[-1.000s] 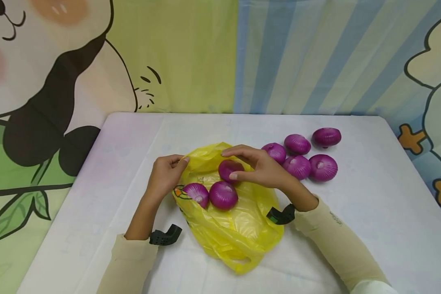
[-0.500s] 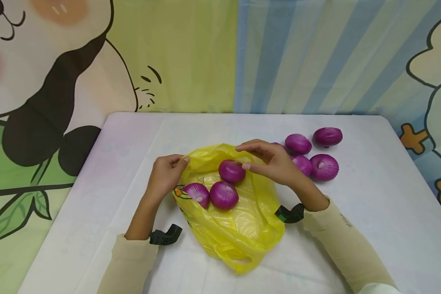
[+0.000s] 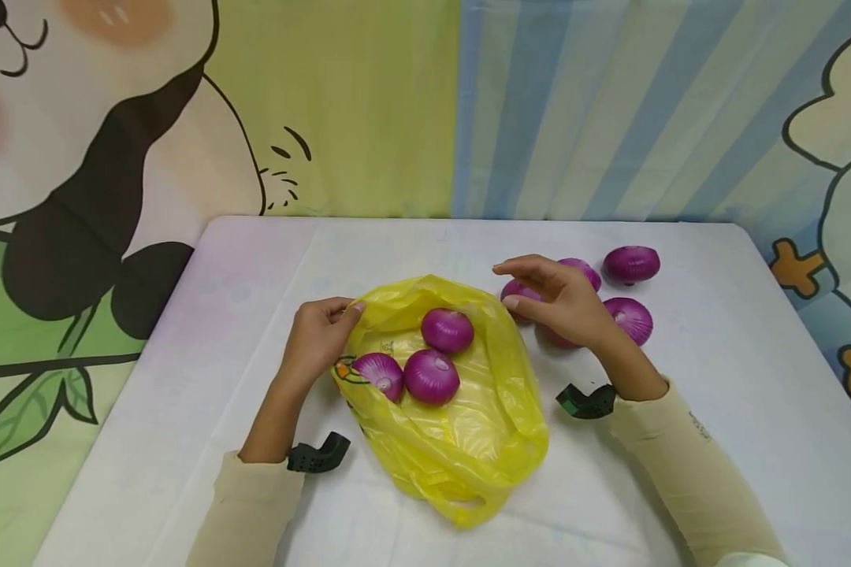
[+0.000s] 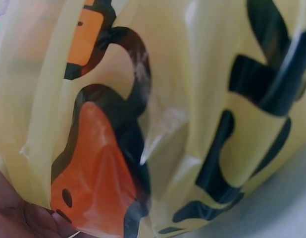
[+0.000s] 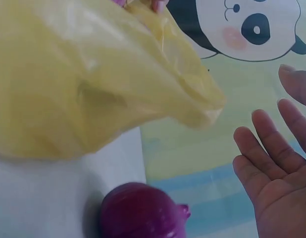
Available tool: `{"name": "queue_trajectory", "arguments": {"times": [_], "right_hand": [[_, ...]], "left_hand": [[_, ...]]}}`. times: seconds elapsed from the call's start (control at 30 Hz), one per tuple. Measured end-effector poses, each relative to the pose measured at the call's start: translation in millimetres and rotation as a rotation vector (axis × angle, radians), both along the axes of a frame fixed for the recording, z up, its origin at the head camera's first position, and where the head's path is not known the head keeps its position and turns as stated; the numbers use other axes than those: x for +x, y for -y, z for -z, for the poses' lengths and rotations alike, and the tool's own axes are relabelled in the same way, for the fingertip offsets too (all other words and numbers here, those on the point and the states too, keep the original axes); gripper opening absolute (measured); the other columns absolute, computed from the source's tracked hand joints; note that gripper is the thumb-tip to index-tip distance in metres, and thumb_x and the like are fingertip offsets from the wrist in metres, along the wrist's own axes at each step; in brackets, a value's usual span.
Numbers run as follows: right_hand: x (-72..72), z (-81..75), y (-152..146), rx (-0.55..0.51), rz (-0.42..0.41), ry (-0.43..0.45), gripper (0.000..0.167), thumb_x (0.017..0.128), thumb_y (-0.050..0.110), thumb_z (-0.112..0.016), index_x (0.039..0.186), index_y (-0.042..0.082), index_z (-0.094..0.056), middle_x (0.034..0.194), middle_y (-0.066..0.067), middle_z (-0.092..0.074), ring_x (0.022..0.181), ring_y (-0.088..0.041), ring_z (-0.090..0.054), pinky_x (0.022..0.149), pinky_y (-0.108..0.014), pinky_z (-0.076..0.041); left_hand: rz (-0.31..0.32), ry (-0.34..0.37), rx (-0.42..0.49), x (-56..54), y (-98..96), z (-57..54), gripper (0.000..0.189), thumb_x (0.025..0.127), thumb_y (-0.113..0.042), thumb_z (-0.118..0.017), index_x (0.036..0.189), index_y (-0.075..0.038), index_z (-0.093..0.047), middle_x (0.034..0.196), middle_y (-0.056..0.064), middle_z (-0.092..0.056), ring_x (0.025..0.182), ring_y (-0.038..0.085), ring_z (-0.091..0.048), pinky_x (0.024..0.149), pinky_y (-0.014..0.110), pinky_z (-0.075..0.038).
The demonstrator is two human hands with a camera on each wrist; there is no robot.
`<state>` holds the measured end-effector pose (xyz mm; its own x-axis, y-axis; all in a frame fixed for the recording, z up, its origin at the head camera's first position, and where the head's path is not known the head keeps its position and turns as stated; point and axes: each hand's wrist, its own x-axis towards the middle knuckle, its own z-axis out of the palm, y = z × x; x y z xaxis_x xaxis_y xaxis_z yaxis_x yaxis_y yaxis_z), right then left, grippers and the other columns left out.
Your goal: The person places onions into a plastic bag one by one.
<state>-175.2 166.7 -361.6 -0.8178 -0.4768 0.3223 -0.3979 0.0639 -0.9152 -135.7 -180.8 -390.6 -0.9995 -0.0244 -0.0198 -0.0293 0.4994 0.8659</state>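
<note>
A yellow plastic bag (image 3: pixel 482 417) lies on the white table with its mouth spread, and three red onions (image 3: pixel 432 377) sit in it. My left hand (image 3: pixel 317 335) pinches the bag's left rim between thumb and fingers. Printed orange and black figures on the bag (image 4: pixel 165 124) fill the left wrist view. My right hand (image 3: pixel 563 303) hovers over the loose onions right of the bag, fingers extended and holding nothing. Beside its thumb sits one onion (image 3: pixel 516 296), partly covered by the hand. The right wrist view shows its spread fingers apart from an onion (image 5: pixel 142 212).
Behind and right of my right hand lie more onions, one at the back (image 3: pixel 631 265) and one nearer (image 3: pixel 629 319). A white table (image 3: pixel 269 268) carries everything. A printed cloth (image 3: pixel 369 110) hangs along its far edge.
My right hand has moved from the onion at the top of the bag out to the right, over the loose onions. That onion now rests in the bag. My left hand stays on the rim.
</note>
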Motion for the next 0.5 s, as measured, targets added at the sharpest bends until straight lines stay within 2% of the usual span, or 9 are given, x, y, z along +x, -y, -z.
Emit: {"name": "queue_trajectory", "arguments": {"times": [0.17, 0.27, 0.5], "right_hand": [[-1.2, 4.9, -10, 0.045, 0.035, 0.019, 0.037, 0.088, -0.008, -0.066, 0.124, -0.006, -0.059, 0.123, -0.017, -0.06, 0.12, -0.022, -0.054, 0.102, -0.04, -0.039], [-2.9, 8.8, -17, 0.073, 0.057, 0.025, 0.038, 0.088, -0.006, -0.067, 0.125, -0.005, -0.059, 0.124, -0.015, -0.059, 0.121, -0.025, -0.053, 0.102, -0.04, -0.038], [-1.5, 12.4, -35, 0.058, 0.081, 0.017, 0.038, 0.087, -0.01, -0.066, 0.124, -0.009, -0.058, 0.123, -0.026, -0.057, 0.12, -0.032, -0.053, 0.102, -0.033, -0.038]], "left_hand": [[-0.002, 0.008, -0.001, 0.0, 0.8, 0.3, 0.04, 0.097, -0.039, -0.059, 0.109, -0.004, -0.073, 0.081, 0.006, -0.073, 0.068, 0.022, -0.06, 0.054, 0.03, -0.047], [-0.004, 0.012, -0.001, 0.2, 0.8, 0.2, 0.04, 0.097, -0.039, -0.059, 0.109, -0.004, -0.072, 0.083, 0.006, -0.073, 0.07, 0.021, -0.062, 0.057, 0.031, -0.049], [0.001, 0.006, -0.01, 0.4, -0.1, -1.7, 0.038, 0.098, -0.037, -0.059, 0.109, -0.003, -0.072, 0.083, 0.006, -0.073, 0.071, 0.021, -0.063, 0.059, 0.031, -0.05]]}}
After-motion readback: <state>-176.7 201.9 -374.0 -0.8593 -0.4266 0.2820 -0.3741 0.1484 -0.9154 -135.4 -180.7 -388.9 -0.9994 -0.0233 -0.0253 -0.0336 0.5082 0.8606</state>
